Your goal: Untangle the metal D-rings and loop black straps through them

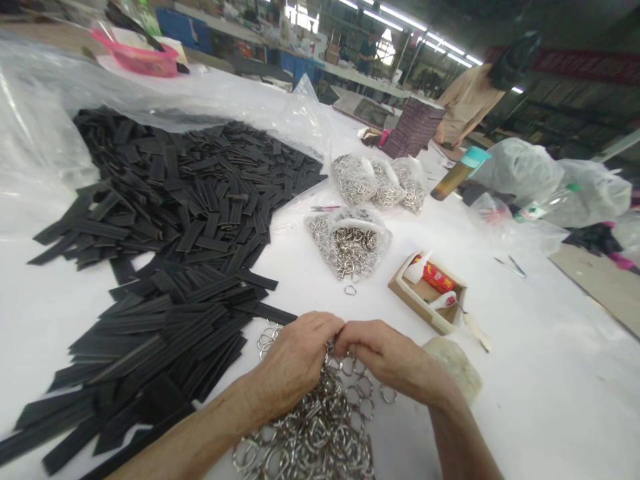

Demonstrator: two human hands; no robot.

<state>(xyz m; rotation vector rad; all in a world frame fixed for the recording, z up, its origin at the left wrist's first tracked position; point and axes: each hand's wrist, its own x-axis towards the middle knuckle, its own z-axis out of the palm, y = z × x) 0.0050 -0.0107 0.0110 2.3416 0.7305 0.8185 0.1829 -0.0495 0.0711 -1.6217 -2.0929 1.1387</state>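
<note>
My left hand [303, 360] and my right hand [387, 353] meet at the fingertips above a heap of metal D-rings [320, 427]. Both are closed in a pinch, and whatever sits between the fingers is hidden. A black strip [274, 313] runs from the left up to the knuckles of my left hand; I cannot tell if it is gripped. Loose rings lie under and around my right hand. To the left spreads a large pile of black strips [200, 193], with a nearer batch [165, 333] lying roughly side by side.
Beyond my hands lies an opened plastic bag of D-rings [357, 243], with several filled bags [353, 180] behind. A small box [425, 303] holds a red tube and white items. Tweezers [511, 267], a bottle [460, 173] and a pink basket [137, 57] stand farther off. A person [470, 100] works opposite.
</note>
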